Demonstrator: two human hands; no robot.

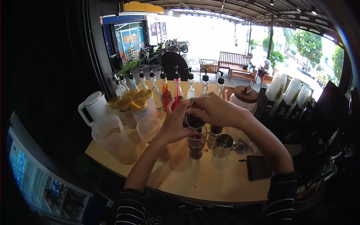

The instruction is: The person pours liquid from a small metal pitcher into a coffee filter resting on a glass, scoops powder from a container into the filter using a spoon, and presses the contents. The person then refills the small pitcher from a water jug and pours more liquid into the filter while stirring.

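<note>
Both my hands are closed around a tilted, dark-looking cup [195,121] in the middle of the view. My left hand [175,124] grips its left side, while my right hand [213,109] holds it from the top and right. Directly below stands a clear glass [196,145] with dark liquid in it, upright on the counter. Another glass of dark drink [216,129] is partly hidden behind my right forearm. A metal cup [223,145] sits right of the first glass, beside a small metal strainer-like piece [241,146].
Pump-top syrup bottles [166,93] line the counter's back edge. At left are gold-lidded jars [139,107], a white kettle [93,107] and a plastic pitcher [112,140]. A wooden-lidded jar [244,98], stacked plastic cups [277,87] and a dark flat pad [259,168] stand right.
</note>
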